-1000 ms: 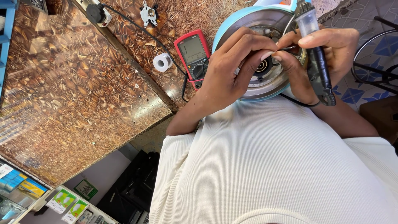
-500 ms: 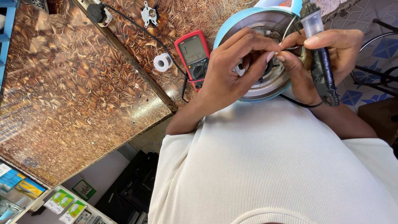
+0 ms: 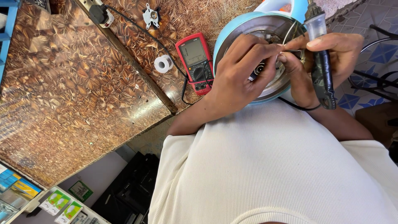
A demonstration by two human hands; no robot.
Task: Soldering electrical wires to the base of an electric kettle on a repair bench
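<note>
A light blue electric kettle (image 3: 232,31) lies bottom-up against my chest, with its round metal base (image 3: 271,33) facing me. My left hand (image 3: 242,74) reaches over the base and its fingertips pinch a thin white wire (image 3: 290,33) there. My right hand (image 3: 336,52) grips a soldering iron (image 3: 321,62) with a black handle and a clear collar. The iron stands upright beside the base, and the right hand's lower fingers touch the left fingertips. The hands hide the middle of the base.
A red multimeter (image 3: 195,62) lies on the brown patterned counter (image 3: 70,83) just left of the kettle, its black lead trailing down. A white tape roll (image 3: 163,63), a small white bracket part (image 3: 151,14) and a power strip with a plug (image 3: 97,10) sit further back. Tiled floor lies at right.
My hands stay on the kettle base. The left fingertips have closed in toward the right hand's fingers, and the soldering iron has shifted only slightly.
</note>
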